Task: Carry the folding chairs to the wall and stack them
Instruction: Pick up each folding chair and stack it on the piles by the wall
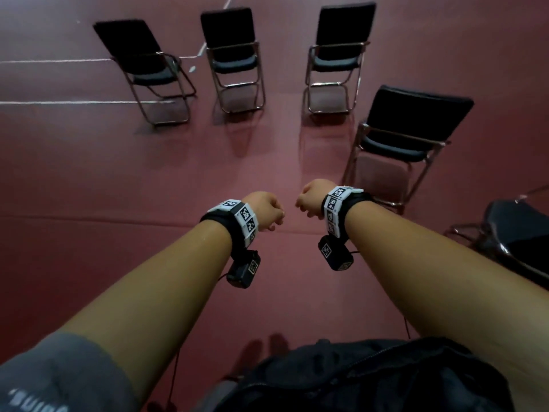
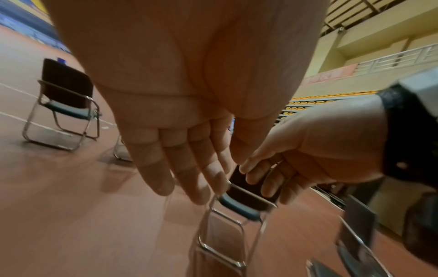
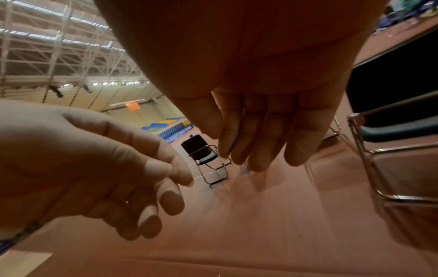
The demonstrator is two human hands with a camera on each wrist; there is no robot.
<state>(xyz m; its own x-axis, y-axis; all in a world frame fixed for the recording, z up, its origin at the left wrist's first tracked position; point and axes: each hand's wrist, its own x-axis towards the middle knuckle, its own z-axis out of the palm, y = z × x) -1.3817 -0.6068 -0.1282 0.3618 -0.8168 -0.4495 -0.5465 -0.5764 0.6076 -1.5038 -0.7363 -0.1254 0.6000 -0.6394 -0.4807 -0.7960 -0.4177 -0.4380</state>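
Left hand: reaching forward over the floor, fingers hanging loosely curled, released and holding nothing.
Right hand: hovering just beside the left hand without touching it, fingers relaxed and pointing down, likewise grasping nothing.
Open room: a broad bare stretch of red floor is lying directly ahead of and beneath both hands, running on to the left of the left hand.
Nearest chair: standing unfolded just ahead and to the right of the right hand; its frame is bounding the open floor on that side.
Far chairs: three are standing unfolded well ahead of the hands, apart from one another — left chair, middle chair, right chair — with floor showing between them.
Edge chair: showing only in part at the right of the right forearm; whether it is folded cannot be told.
Chair appearance: each is showing a black backrest, a dark padded seat and a thin chrome tube frame with loop-shaped legs.
Floor lines: white markings are crossing the floor far to the left, beyond the left hand.
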